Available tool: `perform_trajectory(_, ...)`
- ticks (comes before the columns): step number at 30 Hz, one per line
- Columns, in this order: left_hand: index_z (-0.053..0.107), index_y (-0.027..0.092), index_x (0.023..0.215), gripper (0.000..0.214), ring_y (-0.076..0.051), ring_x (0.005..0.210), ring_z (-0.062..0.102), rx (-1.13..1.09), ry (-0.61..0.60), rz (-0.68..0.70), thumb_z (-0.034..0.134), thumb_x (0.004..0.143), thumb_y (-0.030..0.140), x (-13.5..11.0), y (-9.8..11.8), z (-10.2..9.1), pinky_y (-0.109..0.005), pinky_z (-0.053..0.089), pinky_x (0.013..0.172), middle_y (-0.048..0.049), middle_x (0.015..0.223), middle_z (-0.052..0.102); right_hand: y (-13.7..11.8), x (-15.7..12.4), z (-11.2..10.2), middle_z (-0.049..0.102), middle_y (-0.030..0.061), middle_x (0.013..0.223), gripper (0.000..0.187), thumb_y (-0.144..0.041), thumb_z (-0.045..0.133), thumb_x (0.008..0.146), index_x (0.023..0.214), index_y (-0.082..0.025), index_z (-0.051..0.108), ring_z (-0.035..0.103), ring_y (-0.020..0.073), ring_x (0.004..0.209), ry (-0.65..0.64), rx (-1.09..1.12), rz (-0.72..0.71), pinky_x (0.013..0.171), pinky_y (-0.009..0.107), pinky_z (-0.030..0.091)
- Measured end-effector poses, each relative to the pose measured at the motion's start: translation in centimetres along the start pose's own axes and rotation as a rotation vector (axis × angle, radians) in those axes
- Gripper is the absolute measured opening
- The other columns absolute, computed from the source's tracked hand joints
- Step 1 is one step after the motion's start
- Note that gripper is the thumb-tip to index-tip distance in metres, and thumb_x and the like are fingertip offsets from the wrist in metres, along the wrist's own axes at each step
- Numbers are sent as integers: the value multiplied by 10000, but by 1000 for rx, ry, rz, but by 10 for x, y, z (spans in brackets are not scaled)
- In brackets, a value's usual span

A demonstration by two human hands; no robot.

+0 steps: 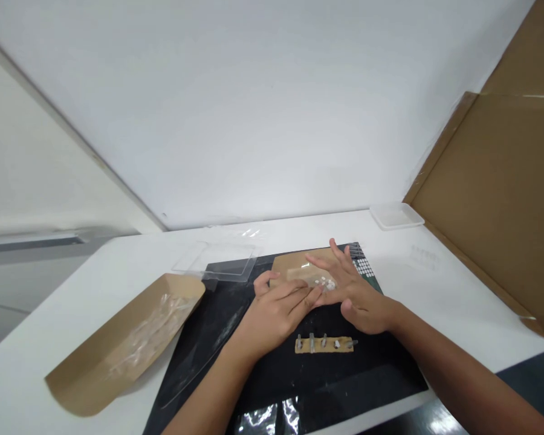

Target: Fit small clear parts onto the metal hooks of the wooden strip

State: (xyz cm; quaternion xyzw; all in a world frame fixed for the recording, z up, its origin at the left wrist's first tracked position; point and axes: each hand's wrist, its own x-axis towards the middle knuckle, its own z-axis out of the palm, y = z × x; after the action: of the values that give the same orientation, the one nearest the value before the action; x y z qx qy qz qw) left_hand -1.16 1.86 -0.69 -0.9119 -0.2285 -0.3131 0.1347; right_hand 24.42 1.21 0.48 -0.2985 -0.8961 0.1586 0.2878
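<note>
My left hand (276,317) and my right hand (356,299) lie palm-down over a piece of kraft card (290,264) on a black mat (330,386), their fingertips almost meeting. Between them, small white pieces (324,282) lie under a clear plastic film (303,275). Neither hand visibly holds anything. Just below my hands, a kraft strip (324,345) carries a row of several upright metal bolts. A grid of small white squares (363,266) shows beyond my right fingers.
A folded kraft sleeve (127,344) holding clear plastic lies left of the mat on the white table (95,290). A clear plastic lid (217,263) lies at the mat's far edge. A white tray (395,215) and large cardboard sheet (494,199) stand far right.
</note>
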Motion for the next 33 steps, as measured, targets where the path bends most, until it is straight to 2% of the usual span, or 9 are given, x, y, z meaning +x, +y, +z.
perform_trajectory(4, 532, 232, 1522, 477, -219, 1050, 747, -10, -95, -4, 505, 1064, 98, 1, 0, -2, -466, 402, 1087, -70, 1122, 819, 2, 0, -5, 282, -129, 1746, 337, -489, 516, 1094, 1384, -484, 686, -49, 433, 1650, -23, -26, 2, 1252, 794, -67)
perform_trajectory(9, 541, 220, 1510, 456, -227, 1084, 740, -25, -134, -18, 444, 1084, 87, 2, 1, -2, -485, 364, 1102, -98, 1159, 814, 3, -2, -12, 307, -123, 1737, 341, -509, 486, 1100, 1358, -477, 706, -49, 414, 1655, -23, -8, -1, 1255, 789, -71)
perform_trajectory(12, 575, 217, 1456, 394, -219, 1076, 739, -47, -100, -27, 471, 1093, 104, 4, 3, 0, -476, 348, 1080, -83, 1143, 821, 3, -1, -13, 349, -106, 1722, 398, -564, 413, 1108, 1337, -468, 724, 9, 425, 1656, -1, 23, -12, 1246, 801, -66)
perform_trajectory(14, 617, 214, 1383, 313, -209, 1004, 748, -57, -39, -42, 541, 1086, 148, 7, 5, 2, -468, 353, 1052, -50, 1059, 830, 2, 0, -12, 333, -109, 1729, 476, -610, 336, 1109, 1318, -461, 738, 29, 427, 1655, 8, 41, -17, 1247, 793, -80)
perform_trajectory(19, 653, 244, 1298, 245, -195, 883, 738, -15, 67, -67, 639, 1055, 213, 13, 9, 1, -476, 371, 1029, 11, 892, 815, -2, 4, -5, 241, -110, 1765, 619, -698, 221, 1081, 1394, -443, 690, -101, 400, 1654, -54, 20, -20, 1253, 735, -155)
perform_trajectory(23, 659, 218, 1273, 212, -196, 944, 734, 11, 7, -31, 597, 1073, 188, 9, 6, -2, -472, 390, 1030, -9, 923, 821, -3, 4, -5, 187, -129, 1777, 723, -735, 118, 1059, 1405, -443, 682, -121, 411, 1648, -88, 34, -12, 1242, 725, -187)
perform_trajectory(27, 659, 177, 1291, 244, -226, 1021, 717, 12, -93, -6, 544, 1078, 146, 4, 3, -4, -482, 414, 1018, -44, 964, 809, 1, 2, -8, 194, -102, 1780, 645, -688, 188, 1087, 1419, -427, 675, -77, 425, 1651, -110, 30, -9, 1241, 742, -172)
perform_trajectory(30, 647, 168, 1338, 302, -239, 1039, 704, 32, -142, -40, 509, 1074, 116, 4, 5, -6, -497, 427, 1018, -78, 1044, 798, 5, -1, -10, 190, -79, 1783, 578, -671, 259, 1094, 1454, -430, 641, -57, 434, 1651, -100, 14, -32, 1234, 772, -147)
perform_trajectory(33, 634, 154, 1357, 320, -237, 1029, 698, 37, -154, -55, 492, 1076, 99, 6, 9, -5, -503, 430, 1014, -92, 1075, 793, 8, -1, -10, 169, -80, 1788, 612, -705, 239, 1080, 1425, -429, 660, -69, 427, 1652, -76, 21, -50, 1234, 771, -142)
